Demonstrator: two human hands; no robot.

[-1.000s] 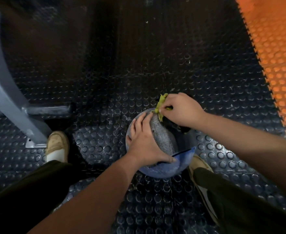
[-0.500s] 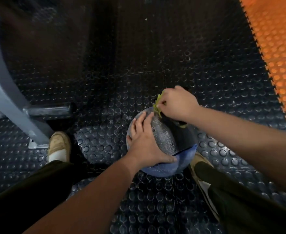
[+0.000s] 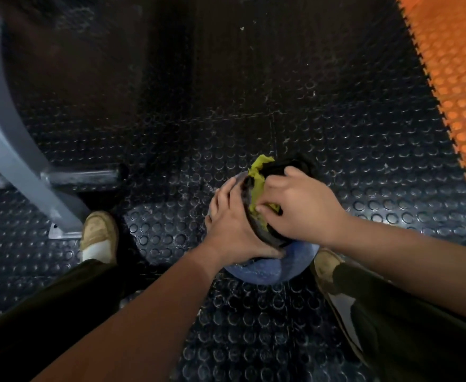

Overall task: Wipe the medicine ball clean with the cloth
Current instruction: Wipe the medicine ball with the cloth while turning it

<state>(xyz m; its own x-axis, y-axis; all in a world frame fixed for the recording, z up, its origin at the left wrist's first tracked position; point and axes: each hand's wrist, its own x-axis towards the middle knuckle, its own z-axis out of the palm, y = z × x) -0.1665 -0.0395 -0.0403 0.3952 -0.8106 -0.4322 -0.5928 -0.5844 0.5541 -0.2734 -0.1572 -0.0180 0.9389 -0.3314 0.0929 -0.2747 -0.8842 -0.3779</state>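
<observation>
Left hand (image 3: 234, 230) flat on medicine ball (image 3: 267, 268), right hand (image 3: 303, 213) clutching cloth (image 3: 258, 177), shoes (image 3: 99, 230) flanking, grey frame leg (image 3: 11, 150) nearby

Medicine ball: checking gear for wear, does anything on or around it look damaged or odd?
Nothing stands out. The medicine ball looks intact where visible, though the left hand and the right hand gripping the cloth cover much of it. The floor mat has only pale scuffs.
</observation>
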